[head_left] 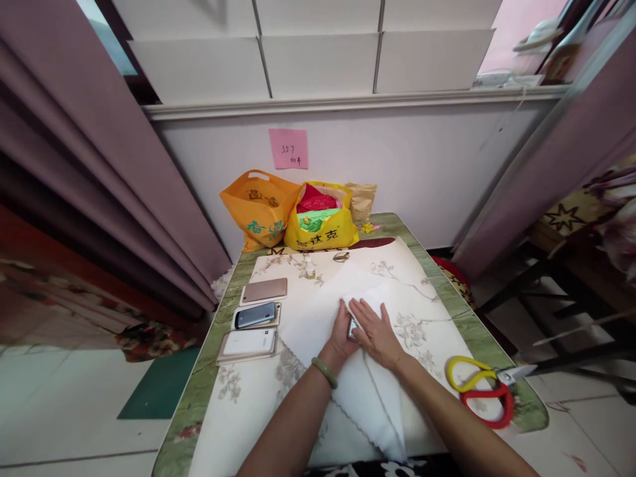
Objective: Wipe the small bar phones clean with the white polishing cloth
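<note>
Mostly covered, the silvery gadget (353, 328) points forward lengthwise. Left fingers (342, 317) curl round it; right fingers (364, 313) lie extended.

The left hand (342, 333), green bangle (324, 372) at its wrist, and the right hand (376, 331) meet over a white cloth (382, 404), a small object (353, 328) mostly hidden between them. On the left of the floral cover (420, 271), phones (254, 315) lie in three groups; at the near right corner, scissors (505, 377) with yellow and red handles. At the far end stand an orange bag (263, 209), a yellow bag (320, 236) and a brown packet (362, 201), below a pink note (289, 150)
</note>
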